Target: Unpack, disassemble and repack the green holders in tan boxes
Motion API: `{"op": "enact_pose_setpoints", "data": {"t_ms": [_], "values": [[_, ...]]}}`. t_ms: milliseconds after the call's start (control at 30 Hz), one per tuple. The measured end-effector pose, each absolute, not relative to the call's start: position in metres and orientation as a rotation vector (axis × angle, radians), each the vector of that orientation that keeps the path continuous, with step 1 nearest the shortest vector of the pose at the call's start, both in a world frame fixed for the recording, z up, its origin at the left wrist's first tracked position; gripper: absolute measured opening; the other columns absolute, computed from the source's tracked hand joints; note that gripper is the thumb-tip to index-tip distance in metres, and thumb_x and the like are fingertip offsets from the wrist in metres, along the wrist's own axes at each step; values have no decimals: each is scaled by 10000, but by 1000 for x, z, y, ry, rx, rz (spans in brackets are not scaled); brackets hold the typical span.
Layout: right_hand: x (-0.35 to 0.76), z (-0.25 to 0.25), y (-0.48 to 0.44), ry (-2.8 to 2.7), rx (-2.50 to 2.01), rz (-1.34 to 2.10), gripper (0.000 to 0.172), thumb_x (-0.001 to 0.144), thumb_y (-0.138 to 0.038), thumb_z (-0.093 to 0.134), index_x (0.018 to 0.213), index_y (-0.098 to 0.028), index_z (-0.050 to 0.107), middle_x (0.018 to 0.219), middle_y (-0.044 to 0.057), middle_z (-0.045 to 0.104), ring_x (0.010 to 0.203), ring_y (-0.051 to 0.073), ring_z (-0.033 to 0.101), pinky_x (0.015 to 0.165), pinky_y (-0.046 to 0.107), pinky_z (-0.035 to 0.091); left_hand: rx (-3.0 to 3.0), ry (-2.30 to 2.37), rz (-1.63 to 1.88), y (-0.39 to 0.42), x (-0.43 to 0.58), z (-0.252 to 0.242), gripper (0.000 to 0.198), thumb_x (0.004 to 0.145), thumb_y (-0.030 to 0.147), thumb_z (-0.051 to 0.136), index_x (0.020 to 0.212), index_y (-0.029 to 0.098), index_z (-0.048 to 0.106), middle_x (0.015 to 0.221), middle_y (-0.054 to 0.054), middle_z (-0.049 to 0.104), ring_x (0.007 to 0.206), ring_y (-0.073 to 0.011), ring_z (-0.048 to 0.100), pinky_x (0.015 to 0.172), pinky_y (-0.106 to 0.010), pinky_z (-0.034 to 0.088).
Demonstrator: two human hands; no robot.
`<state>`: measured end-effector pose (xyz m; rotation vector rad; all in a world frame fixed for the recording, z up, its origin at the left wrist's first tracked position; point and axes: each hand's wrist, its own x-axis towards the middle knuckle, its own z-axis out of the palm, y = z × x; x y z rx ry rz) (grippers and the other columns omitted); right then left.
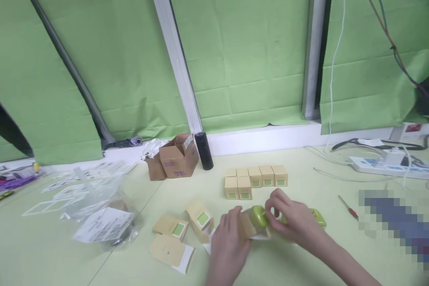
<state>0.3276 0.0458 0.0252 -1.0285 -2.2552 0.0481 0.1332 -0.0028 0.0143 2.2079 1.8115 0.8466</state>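
My left hand (229, 243) lies on a tan paper box (248, 227) that is partly unfolded on the table, fingers curled over its side. My right hand (290, 219) pinches a round green object (258, 216) at the box's open end. A second green object (318, 216) shows just behind my right wrist. To the left stand one folded tan box with a green label (201, 220) and two flat box blanks (171, 227) (170, 252). Behind my hands, several closed tan boxes (256, 181) sit in rows.
A clear plastic bag with a printed sheet (100, 219) lies at left. A brown cardboard carton (177, 156) and a black cylinder (203, 150) stand near the wall. A red-handled screwdriver (348, 208), a power strip (385, 167) and cables are at right.
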Motion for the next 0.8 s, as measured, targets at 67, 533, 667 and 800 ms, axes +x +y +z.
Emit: {"op": "enact_pose_setpoints", "data": {"t_ms": [67,533,667,800], "values": [[336,30,48,-2186,-1111,194,88,880,-206,383,859,-216,468,866,29,628,592,116,641,430,190,439,2000,1918,922,-2,118,19,483,660,172,533,1138,220,485,1082,-75,597,998,-268,552,793,-382,444],[292,15,46,-2352,-641,-308,476,801,-14,469,1239,-195,438,1227,86,574,1174,231,476,931,387,444,659,1127,1373,20,133,29,475,685,416,681,1059,171,520,1046,-114,624,868,-227,628,645,-308,520],[278,27,65,-2306,-464,-519,340,890,-37,387,1206,-120,484,1166,85,618,1143,199,499,995,372,395,559,978,1329,33,123,34,371,744,353,645,1041,142,572,1056,-119,622,805,-175,622,665,-281,521],[265,23,90,-2296,-460,-544,337,921,-70,348,1229,-139,464,1199,84,596,1173,183,469,1013,363,365,634,1043,1415,48,108,49,328,742,314,654,1015,143,593,1010,-98,638,763,-163,620,629,-270,526]]}}
